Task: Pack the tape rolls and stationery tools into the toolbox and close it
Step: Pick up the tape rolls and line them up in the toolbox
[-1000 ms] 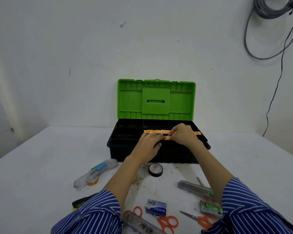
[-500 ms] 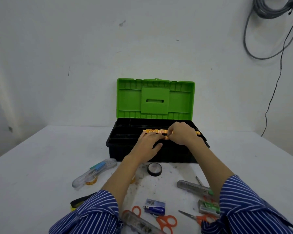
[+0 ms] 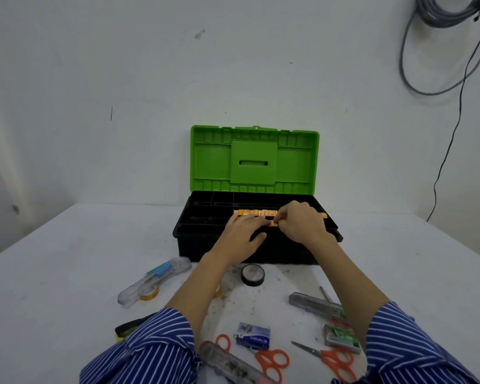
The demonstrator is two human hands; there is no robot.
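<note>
Little has moved since the earlier frames: both hands stay over the open toolbox (image 3: 255, 245) at 12 o'clock on the counter (image 3: 67, 259), working the same orange-yellow strip (image 3: 254, 212) that lies along the tray's right half. The left hand (image 3: 243, 235) rests flat on the front rim with its fingers (image 3: 257, 221) straight, their tips touching the strip. The right hand (image 3: 299, 223) has its fingers curled, pinching the strip near its middle. The green lid (image 3: 254, 159) stands upright behind the black tray, whose left compartments look dark. Still outside the box, a black tape roll (image 3: 252, 275) sits just in front of it at 6 o'clock. At 8 o'clock lies a clear tape dispenser (image 3: 155, 279) with a small yellow tape roll (image 3: 148, 294) touching it. Toward 4 o'clock lie a grey utility knife (image 3: 315, 304), a green-and-clear staple box (image 3: 341, 338) and orange scissors (image 3: 330, 358). Nearest the person, at 6 o'clock, are a blue staple box (image 3: 252, 335), a second pair of orange scissors (image 3: 269, 361) and a clear utility knife (image 3: 233, 367). A black-and-yellow item (image 3: 128, 327) shows beside the left striped sleeve (image 3: 150, 353); what it is cannot be told.
</note>
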